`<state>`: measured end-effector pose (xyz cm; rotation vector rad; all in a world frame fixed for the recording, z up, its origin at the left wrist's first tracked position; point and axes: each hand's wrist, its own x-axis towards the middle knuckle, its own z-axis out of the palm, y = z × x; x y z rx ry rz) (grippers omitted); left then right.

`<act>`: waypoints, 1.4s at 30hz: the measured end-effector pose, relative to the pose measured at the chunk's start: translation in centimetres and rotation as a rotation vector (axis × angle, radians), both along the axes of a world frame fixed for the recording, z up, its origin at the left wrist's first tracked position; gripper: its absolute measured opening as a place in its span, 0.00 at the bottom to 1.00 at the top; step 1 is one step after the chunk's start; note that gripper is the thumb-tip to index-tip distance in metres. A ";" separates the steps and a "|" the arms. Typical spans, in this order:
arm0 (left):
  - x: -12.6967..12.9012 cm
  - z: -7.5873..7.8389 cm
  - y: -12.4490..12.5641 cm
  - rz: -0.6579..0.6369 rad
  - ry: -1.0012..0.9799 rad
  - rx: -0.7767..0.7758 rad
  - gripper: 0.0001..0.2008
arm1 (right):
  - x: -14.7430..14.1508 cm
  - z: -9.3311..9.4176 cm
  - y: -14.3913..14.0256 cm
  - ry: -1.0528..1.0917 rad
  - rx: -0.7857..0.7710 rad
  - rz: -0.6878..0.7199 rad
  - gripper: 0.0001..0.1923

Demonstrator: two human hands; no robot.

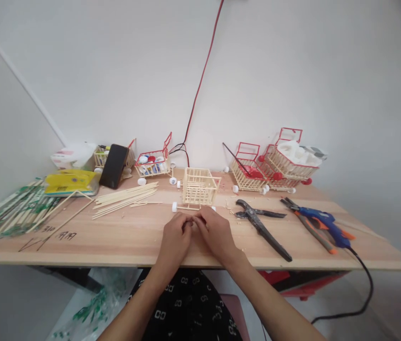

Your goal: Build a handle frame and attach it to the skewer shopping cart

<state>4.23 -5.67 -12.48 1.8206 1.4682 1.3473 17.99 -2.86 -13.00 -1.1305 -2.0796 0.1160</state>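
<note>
- Probably the tightest spot: left hand (176,235) and right hand (217,233) nearly meeting at the near side of the bare-stick cart (200,190), fingers drawn in narrow; cannot tell about any small piece pinched between.
- Cart at the middle of the worktop (129,244), apparently upright, with a white wheel (174,207) at the near left and another partly behind the right hand.
- Possible knock to the near axle (189,207) from knuckles so close; perhaps then a shifted or loosened wheel.
- Possible loss of any small piece among the stick scraps (229,207) just right of the cart.
- Possible drag on the blue glue gun (317,217) from a snag on the cord (370,284), looping below the near edge.
- More open room on bare wood left of the hands, short of the loose sticks (125,200); tighter right, because of the black-handled cutters (262,228).
</note>
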 end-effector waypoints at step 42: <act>-0.9 0.7 -1.2 -0.228 -0.512 -0.031 0.10 | 0.7 1.2 -0.5 0.824 -0.545 0.298 0.17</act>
